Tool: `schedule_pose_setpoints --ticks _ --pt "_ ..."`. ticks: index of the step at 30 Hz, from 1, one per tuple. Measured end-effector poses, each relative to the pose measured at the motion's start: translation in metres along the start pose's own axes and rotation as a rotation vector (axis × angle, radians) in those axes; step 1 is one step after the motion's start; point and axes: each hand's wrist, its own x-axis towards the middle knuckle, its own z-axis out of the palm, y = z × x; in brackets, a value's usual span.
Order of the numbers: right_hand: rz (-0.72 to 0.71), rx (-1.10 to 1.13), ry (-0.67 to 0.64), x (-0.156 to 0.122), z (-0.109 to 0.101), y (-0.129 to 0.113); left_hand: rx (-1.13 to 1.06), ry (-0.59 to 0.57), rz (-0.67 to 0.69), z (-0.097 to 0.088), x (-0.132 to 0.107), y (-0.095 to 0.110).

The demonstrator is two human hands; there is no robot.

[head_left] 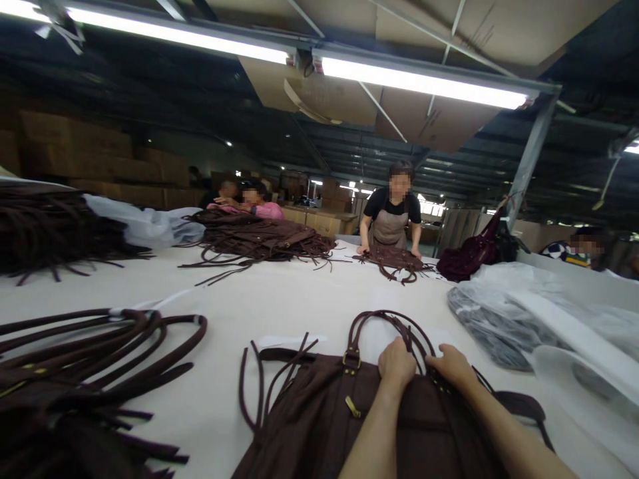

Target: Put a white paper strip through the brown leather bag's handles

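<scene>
A dark brown handbag (319,426) lies on the white table in front of me, with its two looped handles (384,314) pointing away. Brass zip pull and strap fittings show on its front. My left hand (398,362) is closed at the bag's top edge, beside dark strap ends; its fingertips are hidden. At the base of the handle on the other side, my right hand (453,366) grips the top edge, its fingers partly out of sight behind the bag. Thin fringe-like straps (257,386) stick out at the bag's left side.
More brown bags (44,399) are stacked at near left, handles reaching inward. Other bag piles (259,234) and clear plastic (150,223) lie farther back. Across the table (224,359), a person (391,219) handles a brown bag (392,258). Plastic-wrapped goods (494,326) sit at right.
</scene>
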Motion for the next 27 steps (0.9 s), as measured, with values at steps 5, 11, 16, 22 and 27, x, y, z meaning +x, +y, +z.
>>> schedule_pose_setpoints --ticks 5,11,16,22,27 --pt "0.039 0.425 0.044 0.014 0.001 0.005 -0.067 -0.074 0.146 0.004 0.010 -0.005" --pt "-0.133 0.885 -0.093 0.003 -0.031 -0.007 -0.117 -0.259 0.401 0.009 0.012 -0.001" --pt "-0.295 0.739 -0.106 0.000 -0.045 -0.009 -0.084 -0.374 0.456 0.014 0.007 0.001" --pt "-0.334 0.092 -0.053 -0.001 -0.020 -0.005 -0.241 -0.118 0.268 0.002 0.017 -0.007" --pt "-0.331 -0.162 0.020 -0.011 0.008 -0.023 -0.301 0.333 0.012 -0.026 0.031 -0.028"
